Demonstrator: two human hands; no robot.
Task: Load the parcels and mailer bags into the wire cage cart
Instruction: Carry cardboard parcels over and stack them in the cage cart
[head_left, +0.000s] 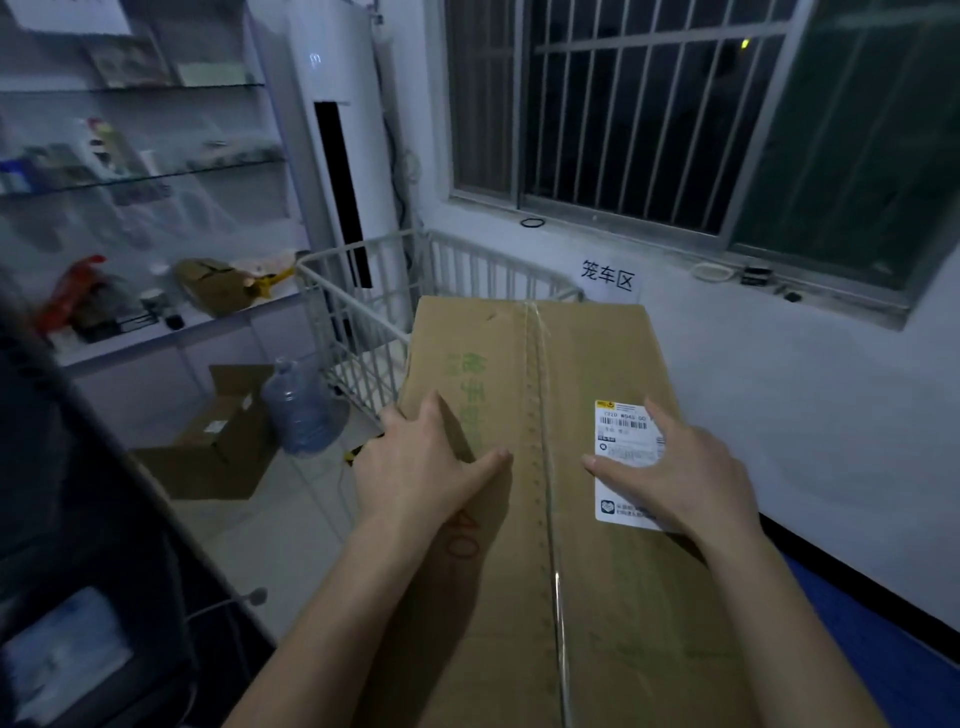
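Two hands on one large cardboard box (524, 358), its far end up at the near rim of the wire cage cart (363, 306) and hiding most of the cart's inside, its near end back toward the body, away from the cart. Loading step in hand, judging by that: parcel brought to the cart, not yet set down inside. Left hand (431, 467) straddling the box's left edge, thumb stretched across the top, fingers bent over the side, apparently clamped on it. Right hand (680, 467) spread flat, fingers straight and apart, pressing on the white shipping label (621, 423), gripping nothing. Next, probably: lift the far end past the cart's rim, then lower without snagging the wires.
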